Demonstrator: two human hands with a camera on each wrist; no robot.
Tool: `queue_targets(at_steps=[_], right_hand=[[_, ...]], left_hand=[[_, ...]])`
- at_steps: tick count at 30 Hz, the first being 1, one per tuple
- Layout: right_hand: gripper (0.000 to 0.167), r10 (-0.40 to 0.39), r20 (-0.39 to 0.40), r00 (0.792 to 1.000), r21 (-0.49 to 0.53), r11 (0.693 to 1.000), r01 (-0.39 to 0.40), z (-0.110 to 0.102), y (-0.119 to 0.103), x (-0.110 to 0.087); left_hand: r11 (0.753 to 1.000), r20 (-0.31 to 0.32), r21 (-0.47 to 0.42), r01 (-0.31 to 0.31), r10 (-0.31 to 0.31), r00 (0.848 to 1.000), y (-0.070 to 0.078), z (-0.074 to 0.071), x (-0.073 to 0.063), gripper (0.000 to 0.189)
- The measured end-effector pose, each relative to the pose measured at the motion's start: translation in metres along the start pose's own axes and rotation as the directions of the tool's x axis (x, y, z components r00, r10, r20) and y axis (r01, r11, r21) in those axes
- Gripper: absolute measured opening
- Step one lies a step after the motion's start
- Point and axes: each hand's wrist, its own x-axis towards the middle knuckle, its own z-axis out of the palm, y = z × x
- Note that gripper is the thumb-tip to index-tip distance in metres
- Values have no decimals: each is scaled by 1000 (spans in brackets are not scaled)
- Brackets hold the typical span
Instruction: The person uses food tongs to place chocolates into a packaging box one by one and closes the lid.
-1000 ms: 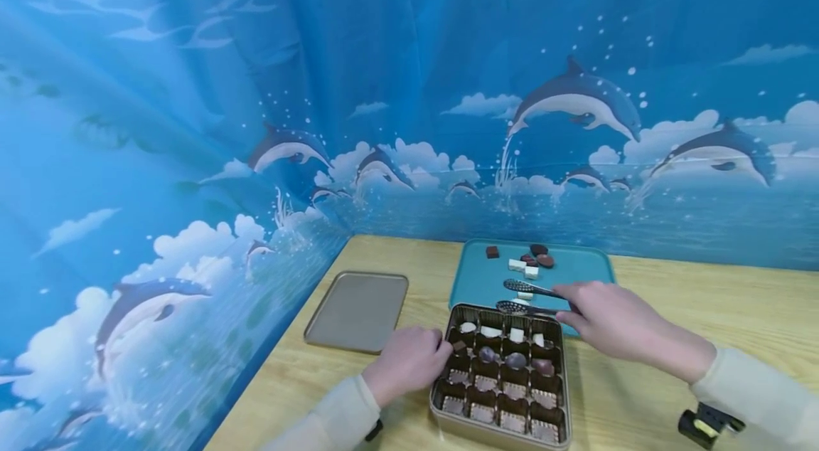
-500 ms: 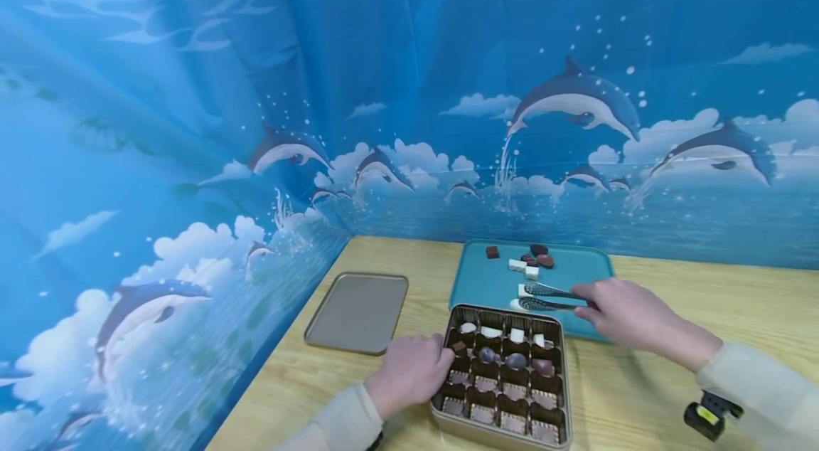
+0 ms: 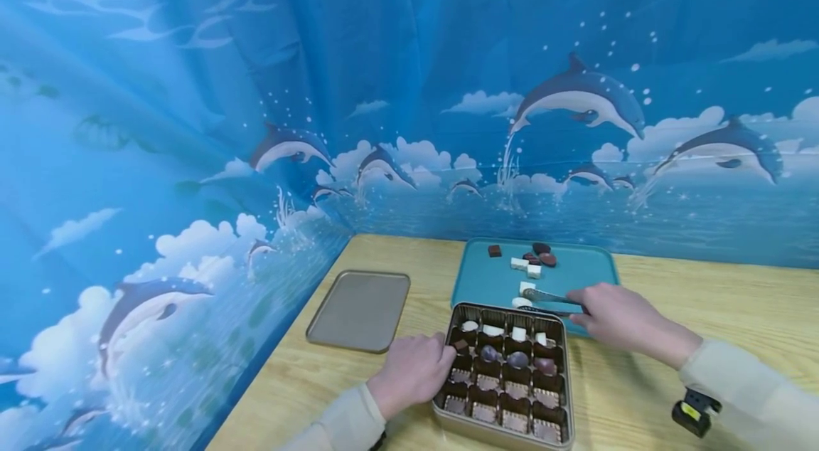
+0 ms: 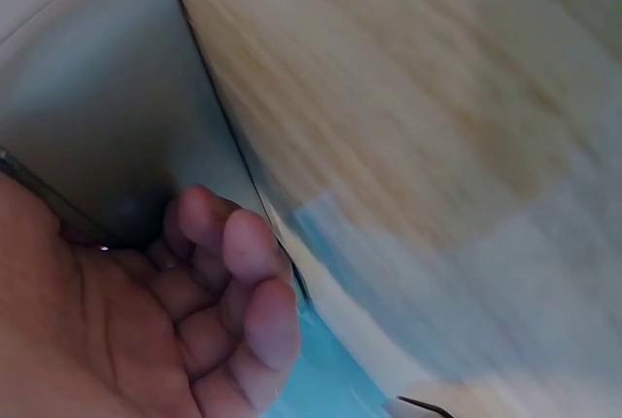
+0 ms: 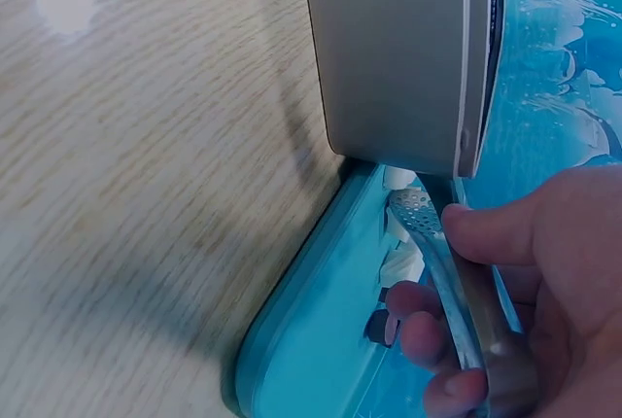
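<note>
In the head view my left hand [image 3: 412, 371] grips the left rim of a bronze tin [image 3: 470, 432], thumb on the rim; in the left wrist view its fingers curl against the outer wall. The tin's brown divided insert bears white chocolates [image 3: 519, 333] in the far row. A brown square chocolate [image 3: 461, 346] and purplish rounded chocolates [image 3: 517, 360] fill the row before it. With my right hand [image 3: 623, 316] I hold metal tongs [image 3: 553, 296]. Their perforated tips [image 5: 416, 209] are beside white pieces [image 3: 527, 288] on the teal tray [image 3: 473, 284]; whether they touch, I cannot tell.
Farther back on the tray lie white blocks [image 3: 519, 264], a brown square [image 3: 495, 251] and dark oval chocolates [image 3: 541, 249]. A flat bronze lid [image 3: 361, 312] rests on the wooden table [image 3: 678, 287], left of the tray. A dolphin-print curtain [image 3: 409, 81] hangs behind the table.
The tongs have gone right and slightly lower over the tray's near part, uncovering white pieces there. Their arms look closer together in the earlier half-second frame than at first. My left hand stays on the tin.
</note>
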Motion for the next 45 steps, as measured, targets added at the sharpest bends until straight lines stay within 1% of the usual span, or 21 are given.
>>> queue_targets(at_steps=[4,8,14,17,20,23,26,33,40,45], right_hand=[[37,-22,-17,1000,-18,1000,22,2,-1,3],[34,-49,-36,998,-52,998,47,4,-1,3],[33,-65,-68,996,-77,995,60,6,1,2],[34,-63,-83,995,-71,996,57,6,2,0],[37,-37,-102,994,-48,998,32,5,2,-3],[39,-20,-123,992,-28,999,17,1,1,-7],[40,-29,-146,989,-35,999,24,-5,0,-11],[40,-14,-184,983,-33,999,8,-20,-5,-26],[38,-31,-200,979,-56,998,20,-33,-10,-47],[37,-54,-215,975,-55,998,43,-35,-14,-65]], left_hand=[[1000,3,-15,8,-7,1000,0,0,-1,43],[1000,7,-28,2,-2,1000,0,0,-1,42],[1000,-10,-25,-8,8,1000,1,0,-1,42],[1000,-19,-25,-14,14,1000,2,-1,-2,43],[999,-23,-27,-18,18,1000,2,-2,-2,43],[999,-11,-34,-13,13,1000,2,-2,-2,42],[999,-12,-34,-13,13,1000,1,-2,-2,41],[999,-5,-48,-15,15,1000,2,-1,-5,42],[998,-13,-55,-19,18,1000,3,-3,-4,43],[998,6,-60,-22,23,1000,2,-4,-3,44]])
